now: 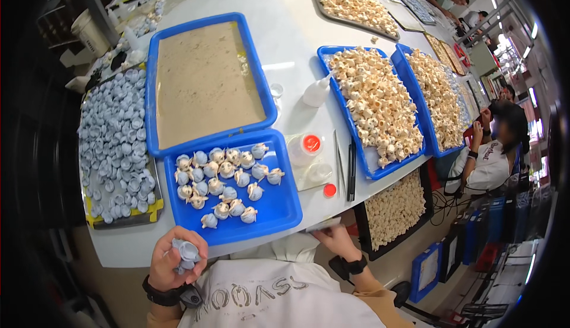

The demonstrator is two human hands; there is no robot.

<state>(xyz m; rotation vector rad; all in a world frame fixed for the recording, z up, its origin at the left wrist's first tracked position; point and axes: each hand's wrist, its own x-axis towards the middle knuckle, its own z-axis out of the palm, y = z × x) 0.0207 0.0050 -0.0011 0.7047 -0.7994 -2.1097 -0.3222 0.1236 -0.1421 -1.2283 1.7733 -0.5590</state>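
My left hand (168, 261) is closed around a few small grey-blue cup-shaped pieces (188, 251), just off the table's front edge. A blue tray (273, 209) lies beyond it, with several round grey-blue and cream assembled pieces (221, 210) spread inside. To the left, a tray heaped with loose grey-blue cups (116, 144) has yellow tape on its corners. My right hand (338, 242) is low at the table edge beside a flat greyish thing (325, 225); its fingertips are mostly hidden, so its grip is unclear.
A large blue-rimmed tray (208, 84) has a bare beige surface. Cream pieces fill two blue trays (380, 108) (436, 99) at right. Between stand a white squeeze bottle (316, 93), a red-topped jar (310, 145), tweezers (338, 162) and black pens (351, 170). A person (496, 156) sits at right.
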